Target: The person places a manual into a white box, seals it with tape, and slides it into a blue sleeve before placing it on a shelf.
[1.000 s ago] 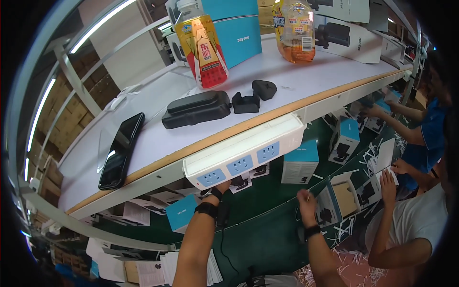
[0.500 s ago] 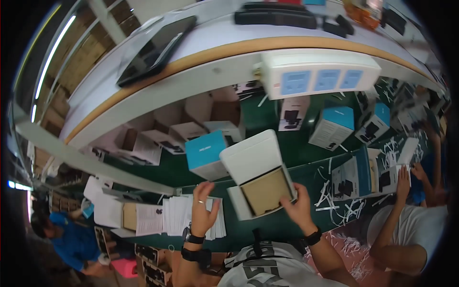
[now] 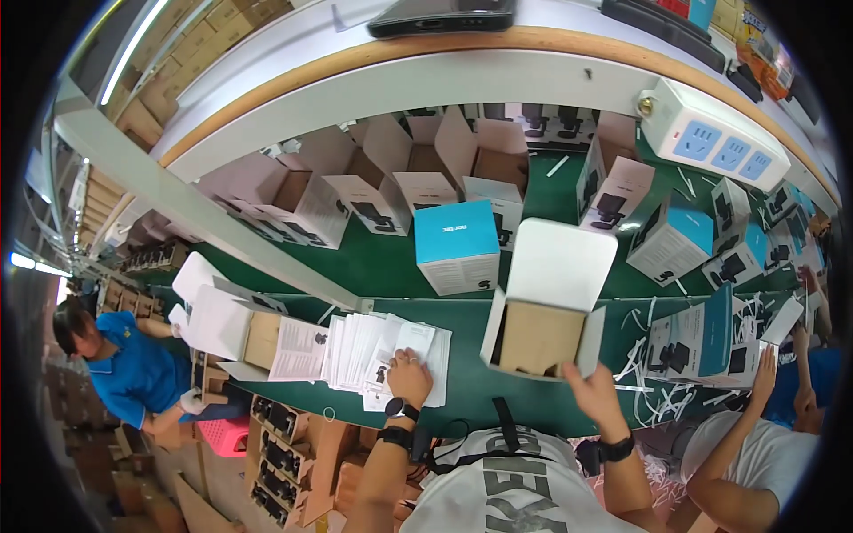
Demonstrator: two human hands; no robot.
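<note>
Here — right hand [image 3: 595, 393] on one box [image 3: 563, 266]

Two wearer's hands [image 3: 410, 377], one touched box [image 3: 564, 265], one leaflet pile [image 3: 355, 351], one phone [image 3: 442, 18], one power strip [image 3: 715, 124], three sockets [image 3: 730, 153]

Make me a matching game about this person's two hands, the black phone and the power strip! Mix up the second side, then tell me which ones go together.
Column one
1. Left hand
2. Right hand
3. Black phone
4. Power strip

Column two
A. Lying on the white shelf
B. White, with blue sockets
C. On the spread white leaflets
D. At the near right corner of an open box

Right pairs: 1-C, 2-D, 3-A, 4-B
</note>
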